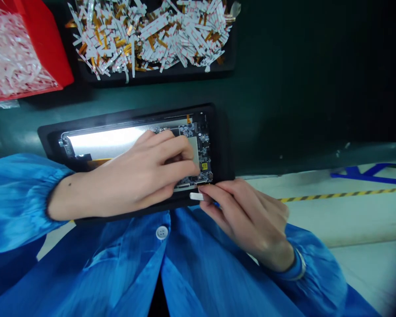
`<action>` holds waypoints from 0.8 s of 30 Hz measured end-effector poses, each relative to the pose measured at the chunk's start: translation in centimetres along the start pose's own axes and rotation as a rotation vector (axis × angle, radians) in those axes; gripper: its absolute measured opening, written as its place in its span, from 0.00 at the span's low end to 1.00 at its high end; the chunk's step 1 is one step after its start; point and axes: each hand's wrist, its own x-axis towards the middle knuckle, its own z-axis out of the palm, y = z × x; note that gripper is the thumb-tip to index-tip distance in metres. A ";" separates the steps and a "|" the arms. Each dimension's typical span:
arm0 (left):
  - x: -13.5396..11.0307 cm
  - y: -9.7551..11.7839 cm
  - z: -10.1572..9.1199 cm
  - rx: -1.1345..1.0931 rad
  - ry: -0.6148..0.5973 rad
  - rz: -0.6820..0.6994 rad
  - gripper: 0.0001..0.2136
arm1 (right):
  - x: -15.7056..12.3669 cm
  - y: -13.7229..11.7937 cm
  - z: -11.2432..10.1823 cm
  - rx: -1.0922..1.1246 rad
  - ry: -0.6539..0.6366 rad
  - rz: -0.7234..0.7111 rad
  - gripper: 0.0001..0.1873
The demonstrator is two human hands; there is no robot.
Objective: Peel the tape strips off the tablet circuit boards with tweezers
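Note:
An opened flat electronic device (102, 136), probably a tablet, lies in a black tray-like frame (220, 145) at the table's front edge. A bright metal plate fills its left side, and a dark circuit board (203, 152) runs along the right. My left hand (145, 171) rests over the device with curled fingers, the tips down at the board; anything between them is hidden. At the board's lower right corner, my right hand (240, 211) is closed in a pinch. A small white flat piece (196, 196) sticks out from its fingers.
Beyond the device stands a black tray (171, 78) heaped with white and amber strips (171, 39). A red bin (49, 44) of thin whitish strips (13, 53) is at the upper left. The dark green tabletop (284, 97) ends just right of the device.

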 end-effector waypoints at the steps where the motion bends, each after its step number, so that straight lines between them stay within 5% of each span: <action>1: -0.1 -0.1 0.1 0.005 -0.002 0.009 0.10 | 0.1 -0.2 0.0 -0.002 -0.006 0.017 0.02; 12: -0.3 -0.5 0.5 -0.038 -0.056 0.039 0.13 | 0.3 -0.6 0.1 0.033 -0.060 0.090 0.04; 20: -0.3 -0.2 1.0 0.067 -0.070 0.039 0.11 | -0.6 0.1 0.5 0.140 0.037 0.229 0.04; 24: -0.3 0.3 1.3 0.230 -0.045 0.110 0.11 | -0.8 2.3 1.5 0.349 0.065 0.439 0.20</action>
